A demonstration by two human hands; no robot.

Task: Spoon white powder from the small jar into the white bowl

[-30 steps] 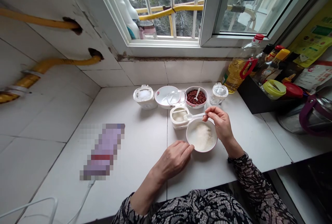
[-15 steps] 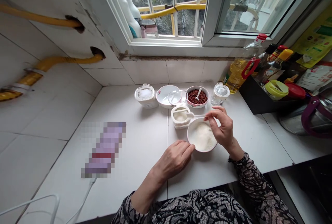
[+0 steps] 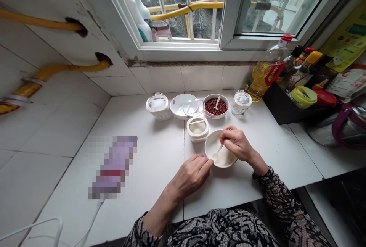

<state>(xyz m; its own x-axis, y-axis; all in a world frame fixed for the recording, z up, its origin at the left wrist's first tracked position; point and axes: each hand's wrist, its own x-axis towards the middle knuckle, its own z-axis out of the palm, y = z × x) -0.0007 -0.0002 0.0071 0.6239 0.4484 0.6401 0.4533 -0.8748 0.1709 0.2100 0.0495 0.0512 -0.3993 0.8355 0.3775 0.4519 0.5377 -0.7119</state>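
In my right hand (image 3: 238,144), closed with the fingertips pinched together, is a small white spoon (image 3: 219,149). It slants down to the left, its tip in the pale grainy powder (image 3: 228,157) of a white bowl (image 3: 224,166). My left hand (image 3: 193,172) rests on the counter with its fingers together, gripping the bowl's left rim. Just behind the bowl stands a small white seasoning jar (image 3: 198,139), its clear lid (image 3: 191,107) flipped up. Farther back is a bowl (image 3: 216,117) of small dark red beans or grains with another white spoon (image 3: 217,103) in it.
A white dish (image 3: 177,106) stands between a lidded jar (image 3: 159,114) and the red-filled bowl. Another lidded jar (image 3: 241,104) is at right, near an oil bottle (image 3: 261,73) and a black box (image 3: 278,106) of condiments. A blurred purple object (image 3: 116,167) with a cable lies left.
My right hand has swung the spoon from over the open jar down into the bowl of powder. The left hand stays at the bowl's rim. The view has shifted slightly.
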